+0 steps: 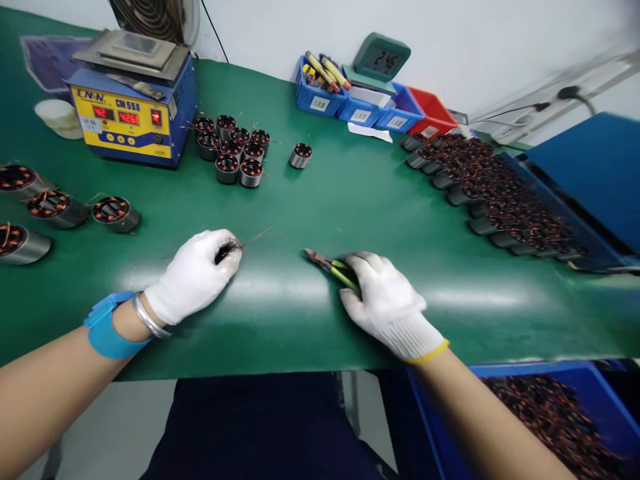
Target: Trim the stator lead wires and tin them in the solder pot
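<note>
A core (227, 253) and pliers (329, 265) were in hand

The core, mostly hidden, sat left of centre in the frame, clamped in the gloved left hand (195, 277), wire ends (256, 237) poking out rightward. Right of centre, the right hand (384, 293) was wrapped around the pliers' green handles. Beneath spread a green surface (280, 333). A cluster of wound cores (231, 149) stood at upper left, beside a blue-and-yellow unit (120, 127).

One camera sits on my head and looks forward and down at the green table (285, 213). It is near my left hand (197, 273) and right hand (383, 293), and the wall (270, 30) lies farther.
</note>
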Tool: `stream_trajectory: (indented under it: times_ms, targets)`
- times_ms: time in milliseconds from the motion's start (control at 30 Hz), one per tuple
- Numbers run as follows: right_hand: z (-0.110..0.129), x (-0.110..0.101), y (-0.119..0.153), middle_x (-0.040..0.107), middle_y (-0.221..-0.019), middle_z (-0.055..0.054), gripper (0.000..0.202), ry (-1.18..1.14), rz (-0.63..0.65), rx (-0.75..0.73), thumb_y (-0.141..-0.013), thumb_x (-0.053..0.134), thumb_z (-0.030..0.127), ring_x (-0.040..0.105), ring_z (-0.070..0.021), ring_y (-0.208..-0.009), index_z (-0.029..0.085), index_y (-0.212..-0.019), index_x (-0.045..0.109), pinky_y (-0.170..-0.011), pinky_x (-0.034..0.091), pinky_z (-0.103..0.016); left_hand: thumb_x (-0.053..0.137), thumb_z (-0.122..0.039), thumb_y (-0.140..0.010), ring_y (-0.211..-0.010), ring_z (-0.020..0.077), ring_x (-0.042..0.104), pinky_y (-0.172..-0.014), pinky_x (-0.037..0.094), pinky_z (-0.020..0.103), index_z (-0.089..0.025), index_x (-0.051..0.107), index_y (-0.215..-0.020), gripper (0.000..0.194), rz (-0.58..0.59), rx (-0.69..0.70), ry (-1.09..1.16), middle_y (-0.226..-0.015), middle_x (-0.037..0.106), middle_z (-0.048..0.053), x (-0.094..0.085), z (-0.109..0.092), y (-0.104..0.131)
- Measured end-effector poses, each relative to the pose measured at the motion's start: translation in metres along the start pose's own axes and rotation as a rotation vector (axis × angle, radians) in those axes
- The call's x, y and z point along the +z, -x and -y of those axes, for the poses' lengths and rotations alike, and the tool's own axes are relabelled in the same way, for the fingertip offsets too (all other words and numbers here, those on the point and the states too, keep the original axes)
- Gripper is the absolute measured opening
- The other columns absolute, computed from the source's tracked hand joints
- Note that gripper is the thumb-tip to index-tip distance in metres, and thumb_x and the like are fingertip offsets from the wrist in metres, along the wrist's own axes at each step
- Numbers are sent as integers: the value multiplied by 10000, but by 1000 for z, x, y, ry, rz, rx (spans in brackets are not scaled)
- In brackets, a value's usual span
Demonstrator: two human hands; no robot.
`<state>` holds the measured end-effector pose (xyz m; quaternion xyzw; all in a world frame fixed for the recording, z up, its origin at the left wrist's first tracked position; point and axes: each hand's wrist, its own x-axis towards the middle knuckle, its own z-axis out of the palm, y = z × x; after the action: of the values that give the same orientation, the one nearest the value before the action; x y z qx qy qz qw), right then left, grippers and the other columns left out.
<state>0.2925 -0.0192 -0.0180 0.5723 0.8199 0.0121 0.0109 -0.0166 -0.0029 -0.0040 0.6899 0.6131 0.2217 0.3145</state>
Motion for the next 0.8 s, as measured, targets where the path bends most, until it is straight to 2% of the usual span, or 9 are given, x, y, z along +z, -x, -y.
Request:
stream_trajectory:
  times_ms: [100, 167, 233, 300, 367, 400, 467, 600, 800]
  targets:
    - [2, 8, -15, 591, -1278, -210, 603, -296, -131, -99, -817, 473, 272, 563, -359, -1176, 96, -1393, 461, -986, 487, -542, 462, -350, -874, -795, 223, 605, -731, 466, 340, -206, 599, -836, 202, -9, 34, -49, -845, 678, 60, 1, 2, -1]
    - [18, 0, -20, 618, -1211, -176, 628, -560, -44, -60, -825, 481, 284, 602, -329, -1087, 144, -1434, 416, -929, 513, -526, 465, -349, -881, -840, 236, 623, -764, 477, 351, -200, 629, -889, 221, -4, 41, -70, -896, 700, 70, 0, 3, -1]
    - [42, -15, -22, 643, -1047, -105, 642, -979, 200, -16, -812, 506, 271, 636, -250, -891, 194, -1439, 395, -787, 554, -428, 467, -353, -890, -879, 246, 637, -798, 485, 357, -200, 650, -933, 242, 0, 40, -78, -934, 717, 73, -1, 4, 0]
    - [68, -28, -23, 606, -890, -28, 640, -1416, 526, 22, -760, 550, 248, 600, -167, -702, 216, -1386, 420, -633, 527, -321, 469, -355, -898, -908, 247, 644, -823, 487, 354, -202, 661, -957, 252, 7, 40, -75, -964, 726, 71, -3, 4, 1]
    - [88, -34, -27, 568, -837, 11, 605, -1687, 793, 86, -697, 606, 238, 577, -127, -645, 206, -1284, 462, -590, 510, -282, 468, -352, -904, -920, 245, 647, -834, 489, 350, -202, 665, -961, 254, 24, 38, -65, -978, 728, 65, -5, 4, 1]
    - [95, -35, -29, 563, -834, 18, 589, -1754, 874, 125, -673, 634, 236, 585, -123, -655, 203, -1239, 471, -600, 521, -281, 466, -349, -905, -924, 244, 648, -836, 490, 349, -201, 666, -959, 254, 38, 37, -60, -978, 728, 63, -6, 4, 1]
    - [103, -32, -34, 565, -833, 26, 572, -1812, 936, 181, -652, 681, 236, 603, -124, -680, 206, -1185, 475, -626, 549, -289, 464, -339, -905, -924, 241, 648, -836, 493, 346, -201, 668, -953, 251, 64, 41, -50, -971, 726, 57, -8, 5, 1]
    - [105, -29, -39, 575, -807, 34, 579, -1838, 905, 217, -654, 703, 212, 604, -122, -678, 214, -1185, 471, -585, 534, -252, 467, -320, -896, -910, 236, 647, -820, 492, 335, -205, 671, -940, 238, 102, 52, -47, -958, 724, 49, -11, 6, 0]
    - [103, -40, -34, 591, -794, 32, 643, -1792, 932, 273, -642, 666, 190, 579, -101, -629, 206, -1253, 464, -558, 485, -222, 472, -322, -895, -898, 232, 638, -812, 479, 334, -202, 678, -930, 241, 117, 40, -71, -946, 720, 48, -12, 7, -1]
